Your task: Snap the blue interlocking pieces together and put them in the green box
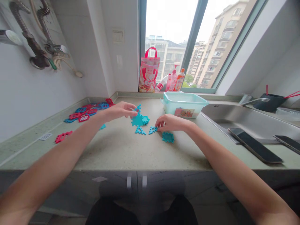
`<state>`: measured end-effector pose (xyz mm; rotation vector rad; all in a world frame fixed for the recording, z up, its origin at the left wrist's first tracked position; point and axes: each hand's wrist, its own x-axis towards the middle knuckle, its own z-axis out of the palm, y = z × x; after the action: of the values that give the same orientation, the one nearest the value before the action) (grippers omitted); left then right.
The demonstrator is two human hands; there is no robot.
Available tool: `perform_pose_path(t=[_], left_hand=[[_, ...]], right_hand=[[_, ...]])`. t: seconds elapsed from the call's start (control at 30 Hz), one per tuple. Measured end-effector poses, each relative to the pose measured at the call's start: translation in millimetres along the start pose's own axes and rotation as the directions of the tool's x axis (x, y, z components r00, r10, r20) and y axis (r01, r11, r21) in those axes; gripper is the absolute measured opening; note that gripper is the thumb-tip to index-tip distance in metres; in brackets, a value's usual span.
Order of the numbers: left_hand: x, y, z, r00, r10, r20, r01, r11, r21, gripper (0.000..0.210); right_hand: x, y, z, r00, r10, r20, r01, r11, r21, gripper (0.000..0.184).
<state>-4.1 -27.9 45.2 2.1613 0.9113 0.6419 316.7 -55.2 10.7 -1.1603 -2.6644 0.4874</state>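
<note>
My left hand (124,110) pinches an upright teal triangular interlocking piece (138,108). Just under it lies a teal square piece (137,121) with toothed edges, and a rounded teal piece (145,120) sits against that one; whether they are joined, I cannot tell. My right hand (168,122) has its fingertips closed on a second triangular piece (152,130), low over the counter. Between the hands, nearer me, lies an open-centred teal triangle (140,131). A darker teal square (168,137) rests below my right hand. Part of another teal piece (103,126) shows beside my left forearm.
Red and blue interlocking pieces (87,111) are heaped at the back left, with one red piece (63,137) nearer. A pale green tub (185,103) stands behind my right hand. Right of it are a steel sink (222,120) and a phone (255,145). Bottles (173,79) line the windowsill.
</note>
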Motion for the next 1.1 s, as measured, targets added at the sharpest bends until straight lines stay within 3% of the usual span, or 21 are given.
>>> perform_pose_path(t=[0.07,0.13,0.17,0.23,0.3,0.33,0.37,0.43,0.5,0.53,0.7,0.8,1.1], left_hand=[[-19.3,8.8,0.0,0.966,-0.138,0.22,0.137,0.99,0.022,0.059],[-43.1,14.9,10.1,0.923,-0.234,0.306,0.201,0.97,0.135,0.061],[-55.7,17.4,17.4,0.921,-0.272,0.279,0.214,0.952,0.22,0.059],[-80.3,22.3,32.3,0.948,-0.304,0.088,0.245,0.882,0.403,0.057],[-101.2,26.5,43.1,0.97,-0.198,-0.138,0.242,0.803,0.545,0.055],[-109.6,27.7,46.0,0.979,-0.105,-0.177,0.19,0.785,0.589,0.052],[-116.1,27.8,47.4,0.989,-0.008,-0.148,0.099,0.782,0.616,0.048],[-122.8,24.7,46.5,0.987,0.157,0.034,-0.146,0.788,0.598,0.037],[-119.7,17.8,42.9,0.947,0.261,0.19,-0.322,0.785,0.529,0.035],[-114.4,13.7,41.0,0.93,0.296,0.218,-0.367,0.78,0.507,0.037],[-67.2,-7.4,38.0,0.851,0.441,0.284,-0.524,0.748,0.408,0.044],[-47.4,-17.7,43.2,0.811,0.528,0.249,-0.584,0.733,0.349,0.042],[-56.8,-25.6,45.9,0.816,0.551,0.174,-0.577,0.758,0.304,0.037]], right_hand=[[-1.1,-6.7,-2.1,0.999,0.015,0.031,-0.015,1.0,0.0,0.033],[-2.9,-13.9,-2.6,0.999,-0.002,0.035,0.003,1.0,-0.012,0.037],[-4.0,-17.6,-2.4,0.999,-0.014,0.034,0.015,1.0,-0.024,0.036],[-6.8,-25.8,-1.6,0.999,-0.024,0.042,0.027,0.998,-0.057,0.027],[-10.2,-36.1,-0.4,0.997,-0.026,0.075,0.031,0.997,-0.074,0.021],[-11.8,-42.3,0.5,0.994,-0.044,0.098,0.052,0.996,-0.072,0.02],[-13.3,-49.1,1.9,0.989,-0.082,0.121,0.09,0.994,-0.06,0.019],[-15.4,-62.7,6.1,0.972,-0.186,0.147,0.19,0.982,-0.016,0.017],[-15.8,-72.8,12.1,0.958,-0.256,0.132,0.255,0.967,0.024,0.016],[-15.3,-75.5,15.1,0.958,-0.262,0.114,0.26,0.965,0.037,0.016],[-10.0,-65.8,21.7,0.978,-0.206,0.028,0.204,0.978,0.053,0.021],[-7.2,-55.6,21.0,0.976,-0.217,0.016,0.215,0.974,0.07,0.023],[-0.8,-49.1,31.8,0.977,-0.205,-0.057,0.212,0.962,0.17,0.021]])
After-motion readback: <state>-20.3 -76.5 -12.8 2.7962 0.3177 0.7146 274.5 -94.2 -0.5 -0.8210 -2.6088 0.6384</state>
